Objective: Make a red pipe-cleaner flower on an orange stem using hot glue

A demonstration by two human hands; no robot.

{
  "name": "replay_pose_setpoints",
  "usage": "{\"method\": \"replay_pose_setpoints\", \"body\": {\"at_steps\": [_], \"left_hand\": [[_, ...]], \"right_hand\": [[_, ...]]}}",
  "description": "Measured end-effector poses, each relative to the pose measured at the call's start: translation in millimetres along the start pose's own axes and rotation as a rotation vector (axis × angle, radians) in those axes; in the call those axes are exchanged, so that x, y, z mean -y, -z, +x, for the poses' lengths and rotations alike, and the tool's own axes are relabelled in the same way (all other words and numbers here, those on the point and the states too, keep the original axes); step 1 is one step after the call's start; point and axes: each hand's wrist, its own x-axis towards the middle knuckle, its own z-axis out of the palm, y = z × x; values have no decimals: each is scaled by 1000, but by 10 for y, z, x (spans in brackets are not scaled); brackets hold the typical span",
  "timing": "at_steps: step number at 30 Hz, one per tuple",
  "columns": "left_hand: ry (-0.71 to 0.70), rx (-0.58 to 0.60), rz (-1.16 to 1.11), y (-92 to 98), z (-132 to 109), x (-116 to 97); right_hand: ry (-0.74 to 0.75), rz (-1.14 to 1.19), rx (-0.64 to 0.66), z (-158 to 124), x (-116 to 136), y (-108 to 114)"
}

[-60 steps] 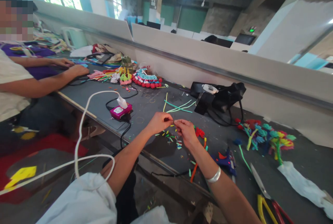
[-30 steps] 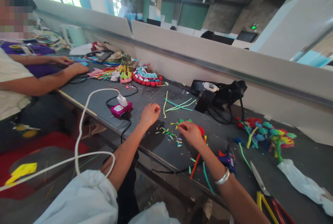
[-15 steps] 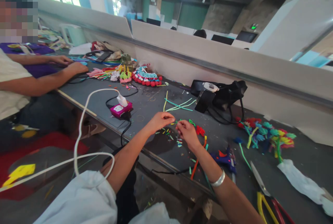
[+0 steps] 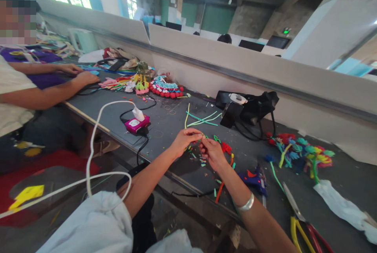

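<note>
My left hand (image 4: 186, 142) and my right hand (image 4: 214, 151) meet fingertip to fingertip over the dark table. Both are closed in a pinch on a small green pipe cleaner (image 4: 206, 137), mostly covered by the fingers. Just beyond my right hand lie a green pipe cleaner loop (image 4: 217, 139) and a red fuzzy piece (image 4: 226, 147). Cut scraps (image 4: 193, 154) in several colours are scattered beneath the hands. Beside my right wrist runs an orange stem (image 4: 219, 192). Straight pale green stems (image 4: 203, 121) rest farther back.
A blue glue gun (image 4: 257, 181) and large scissors (image 4: 295, 204) lie to the right, near pipe cleaner flowers (image 4: 321, 155). Behind them sits a black bag (image 4: 260, 108). A purple power socket (image 4: 137, 123) with a white cable is at left, where a co-worker's hands (image 4: 85, 77) work.
My left hand has moved slightly right and the gap between my hands has closed, so the fingertips now meet. My right hand has barely moved.
</note>
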Motion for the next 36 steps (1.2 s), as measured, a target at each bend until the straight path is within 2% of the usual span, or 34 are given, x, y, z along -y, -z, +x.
{"method": "replay_pose_setpoints", "body": {"at_steps": [2,5,12,17,21,25,29,32,36], "left_hand": [[8,1,-6,22,3,-13],[61,68,9,47,-8,-36],[154,187,65,60,-40,-75],[206,278,128,69,-42,-97],[205,288,212,91,-19,-89],[179,191,333,184,17,-92],[89,-34,499,292,81,-77],[11,-196,661,344,143,-46],[-41,-282,834,394,188,-25]], "right_hand": [[43,-63,-51,8,-9,26],[158,-175,-113,24,-3,87],[335,-415,-41,7,57,232],[394,-556,18,-56,40,253],[377,-670,-44,-7,-53,282],[276,-798,-187,137,-123,463],[146,-931,-207,236,-137,617],[51,-1004,-215,270,-121,623],[-38,-1070,-237,312,-78,585]]}}
